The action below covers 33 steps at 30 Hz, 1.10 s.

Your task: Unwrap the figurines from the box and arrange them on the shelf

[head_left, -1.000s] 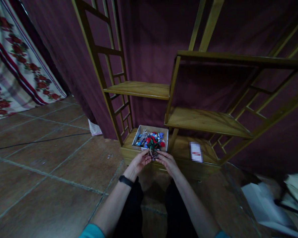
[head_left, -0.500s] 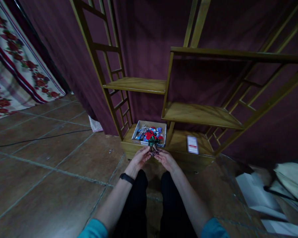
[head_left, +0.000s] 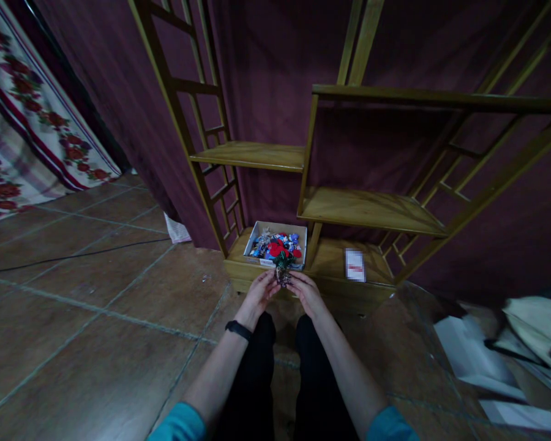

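Between my two hands is a small flower ornament [head_left: 283,263] with green leaves and a dark, brownish lower part. Red blooms show at its top, against the box behind it. My left hand [head_left: 261,288] grips the lower part from the left, fingers bent around its edge. From the other side, my right hand [head_left: 307,290] has its fingertips closed on the same part. Just beyond my hands, a shallow cardboard box [head_left: 253,237] holds a jumble of small blue, red, white and silvery trinkets.
The box stands on the low base of a wooden display shelf [head_left: 252,154]. A white card [head_left: 355,266] lies on that base, to the right. White packaging [head_left: 472,355] and a pale bag [head_left: 539,324] are on the right-hand floor. A black cable [head_left: 73,256] crosses the left-hand tiles.
The flower ornament has turned slightly between my fingers, its red top now showing more upright. My hands have barely shifted, and the view has moved a little.
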Motion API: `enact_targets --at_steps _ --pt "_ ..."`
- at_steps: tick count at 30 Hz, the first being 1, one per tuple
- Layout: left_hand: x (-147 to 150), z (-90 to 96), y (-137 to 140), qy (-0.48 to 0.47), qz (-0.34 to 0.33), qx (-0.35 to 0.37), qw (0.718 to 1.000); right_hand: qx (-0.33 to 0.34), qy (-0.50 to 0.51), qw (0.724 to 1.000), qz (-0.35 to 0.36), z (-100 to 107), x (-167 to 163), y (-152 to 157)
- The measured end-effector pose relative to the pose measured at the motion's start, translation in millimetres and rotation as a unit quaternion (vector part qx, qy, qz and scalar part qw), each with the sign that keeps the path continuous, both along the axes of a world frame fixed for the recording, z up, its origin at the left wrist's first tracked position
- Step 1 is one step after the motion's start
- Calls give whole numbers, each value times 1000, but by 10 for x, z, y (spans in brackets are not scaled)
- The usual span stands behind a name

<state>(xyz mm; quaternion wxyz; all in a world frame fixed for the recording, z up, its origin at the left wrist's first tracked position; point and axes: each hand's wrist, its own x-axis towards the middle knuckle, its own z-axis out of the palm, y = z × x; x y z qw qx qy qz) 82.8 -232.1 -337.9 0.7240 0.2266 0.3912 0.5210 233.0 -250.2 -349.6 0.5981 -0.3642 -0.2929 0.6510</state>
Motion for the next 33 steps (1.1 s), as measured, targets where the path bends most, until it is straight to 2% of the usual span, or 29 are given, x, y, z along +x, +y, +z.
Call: enact_targets --at_steps 7,12,17,21,27,33 --pt "1 36 -24 -37 -23 -9 999 23 -68 995 -67 -54 -20 17" --pt "-3 45 -39 -56 -45 -1 997 67 -162 977 -119 -92 -39 56" --pt "-4 15 -39 -33 -27 9 999 86 -198 970 -116 -99 -57 58" --pt "-23 -14 -27 -37 -13 1 999 68 -183 976 -91 -63 -33 8" --pt "-33 -31 -22 -70 -26 -24 997 14 -146 983 -106 -71 13 -14" --pt "-25 -49 2 -70 -39 -14 997 -30 -55 997 -52 -65 -27 3"
